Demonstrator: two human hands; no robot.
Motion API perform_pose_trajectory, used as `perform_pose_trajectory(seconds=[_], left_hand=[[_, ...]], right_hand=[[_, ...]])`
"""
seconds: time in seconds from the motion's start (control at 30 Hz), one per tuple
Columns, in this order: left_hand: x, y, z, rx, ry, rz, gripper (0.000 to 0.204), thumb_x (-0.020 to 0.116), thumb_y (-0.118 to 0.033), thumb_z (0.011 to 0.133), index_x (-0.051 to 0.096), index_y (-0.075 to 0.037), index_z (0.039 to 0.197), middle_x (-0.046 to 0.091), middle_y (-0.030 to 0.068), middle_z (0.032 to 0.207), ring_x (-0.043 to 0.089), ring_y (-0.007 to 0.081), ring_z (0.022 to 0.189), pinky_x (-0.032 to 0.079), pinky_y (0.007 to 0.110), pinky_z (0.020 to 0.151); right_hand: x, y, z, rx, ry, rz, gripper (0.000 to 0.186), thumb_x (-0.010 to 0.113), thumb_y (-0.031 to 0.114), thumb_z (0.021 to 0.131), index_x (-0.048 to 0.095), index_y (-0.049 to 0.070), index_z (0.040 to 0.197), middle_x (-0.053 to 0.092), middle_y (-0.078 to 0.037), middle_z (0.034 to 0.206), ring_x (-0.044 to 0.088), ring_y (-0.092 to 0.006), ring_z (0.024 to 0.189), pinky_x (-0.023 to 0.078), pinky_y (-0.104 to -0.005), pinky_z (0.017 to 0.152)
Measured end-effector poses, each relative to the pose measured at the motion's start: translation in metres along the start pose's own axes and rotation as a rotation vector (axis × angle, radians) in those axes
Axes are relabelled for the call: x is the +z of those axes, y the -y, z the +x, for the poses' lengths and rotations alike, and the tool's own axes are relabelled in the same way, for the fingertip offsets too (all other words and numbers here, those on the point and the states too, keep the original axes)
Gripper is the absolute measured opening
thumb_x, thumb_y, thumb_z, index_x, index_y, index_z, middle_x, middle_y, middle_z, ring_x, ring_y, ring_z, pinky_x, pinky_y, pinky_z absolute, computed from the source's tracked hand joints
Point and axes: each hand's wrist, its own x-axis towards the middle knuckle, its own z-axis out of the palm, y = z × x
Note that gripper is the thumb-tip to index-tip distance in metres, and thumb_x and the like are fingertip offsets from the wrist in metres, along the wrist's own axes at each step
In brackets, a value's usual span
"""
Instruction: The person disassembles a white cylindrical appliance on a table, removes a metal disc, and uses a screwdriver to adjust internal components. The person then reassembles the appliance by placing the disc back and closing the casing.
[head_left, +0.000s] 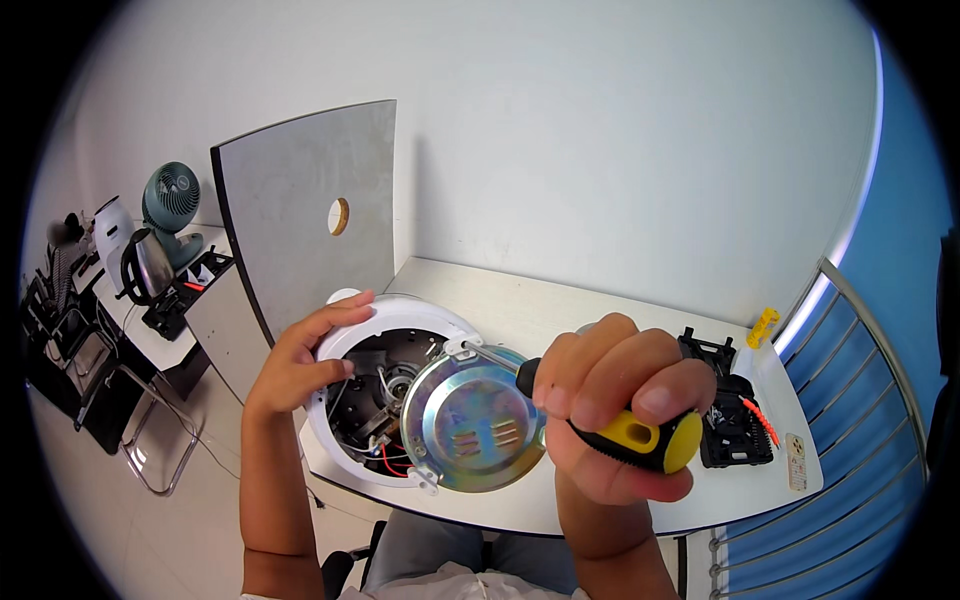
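A round white appliance housing (463, 322) lies open on the white table, with a dark metal interior, wires and small parts showing. My left hand (305, 358) grips its left rim, fingers over the edge and thumb at the inner side. A shiny, rainbow-tinted round metal cover (480, 420) with slots rests tilted across the housing's right part, joined by white tabs. My right hand (615, 405) is wrapped around the yellow-and-black handle of a screwdriver (632, 432). Its shaft points left to the upper white tab (460, 347); whether the tip sits in a screw cannot be made out.
On the table's right lie an open black tool case (735, 420), a red-orange pen-like tool (760, 420) and a yellow object (763, 327). A grey panel (310, 200) stands left. Beyond are a kettle (152, 268), a fan (172, 200) and chairs. Metal railing (880, 350) borders the right.
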Motion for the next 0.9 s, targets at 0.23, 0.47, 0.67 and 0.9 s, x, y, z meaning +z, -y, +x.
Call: perform_pose_trajectory(seconds=[0.23,0.47,0.67,0.9], left_hand=[[0.005,-0.005,0.0,-0.028,-0.03,0.029,0.062,0.06,-0.001,0.06,0.055,-0.002,0.122,0.041,0.0167,0.14,0.034,0.026,0.134,0.023,0.037,0.11],[0.0,-0.003,-0.004,-0.033,-0.016,0.01,0.061,0.059,-0.002,0.059,0.056,-0.001,0.12,0.04,0.0179,0.141,0.034,0.0261,0.134,0.023,0.036,0.11],[-0.003,-0.004,-0.001,-0.023,-0.015,0.019,0.061,0.061,-0.002,0.059,0.056,-0.001,0.12,0.043,0.0187,0.139,0.034,0.0265,0.134,0.023,0.036,0.11],[-0.003,0.004,-0.002,0.057,0.068,0.01,0.06,0.056,0.009,0.061,0.059,-0.005,0.12,0.044,0.0118,0.139,0.037,0.0238,0.131,0.027,0.035,0.109]], right_hand=[[0.005,0.005,-0.005,0.123,0.015,0.112,0.049,0.059,0.05,0.081,0.062,0.002,0.081,0.059,-0.012,0.073,0.054,-0.0207,0.063,0.041,-0.0321,0.06],[-0.001,0.01,0.006,0.218,0.159,0.191,0.053,0.058,0.053,0.077,0.06,-0.001,0.077,0.056,-0.011,0.062,0.051,-0.0207,0.052,0.039,-0.0317,0.048],[-0.009,0.014,0.021,0.374,0.306,0.304,0.055,0.063,0.057,0.071,0.056,0.003,0.075,0.055,-0.009,0.062,0.051,-0.0193,0.051,0.039,-0.0295,0.048],[-0.005,-0.007,0.023,0.116,0.177,0.299,0.059,0.08,0.03,0.069,0.038,0.007,0.103,0.043,-0.013,0.103,0.061,-0.0274,0.073,0.055,-0.0317,0.057]])
